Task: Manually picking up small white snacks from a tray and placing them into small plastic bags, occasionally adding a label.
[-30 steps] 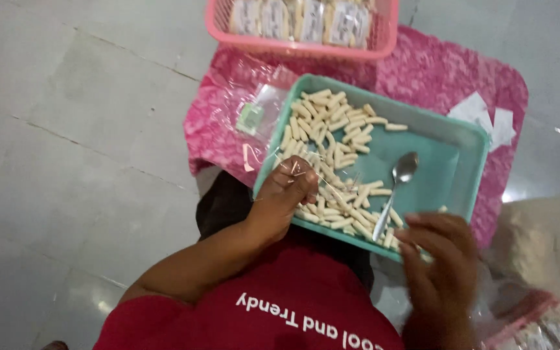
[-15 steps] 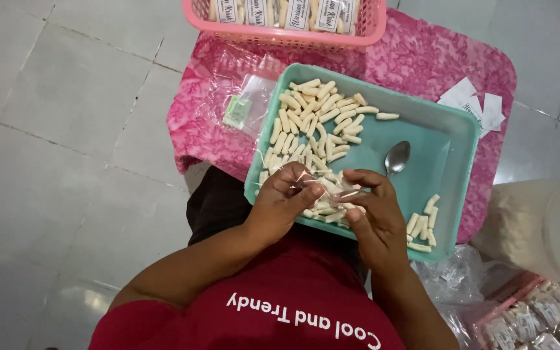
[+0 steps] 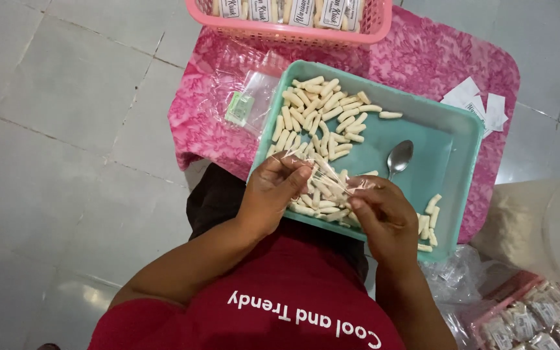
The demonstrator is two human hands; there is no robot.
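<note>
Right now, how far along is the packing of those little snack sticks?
Done: filled packets sit in the pink basket and more lie at lower right. In hand: both hands, the left hand and the right hand, hold a clear bag over the tray. Left: many loose sticks lie in the tray beside a spoon, and empty bags wait on the pink cloth.

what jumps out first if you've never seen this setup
A teal tray on a pink cloth holds a heap of pale finger-shaped snacks and a metal spoon. Over its near edge, the left hand and right hand stretch a clear plastic bag between them. A pink basket sits at the top.
</note>
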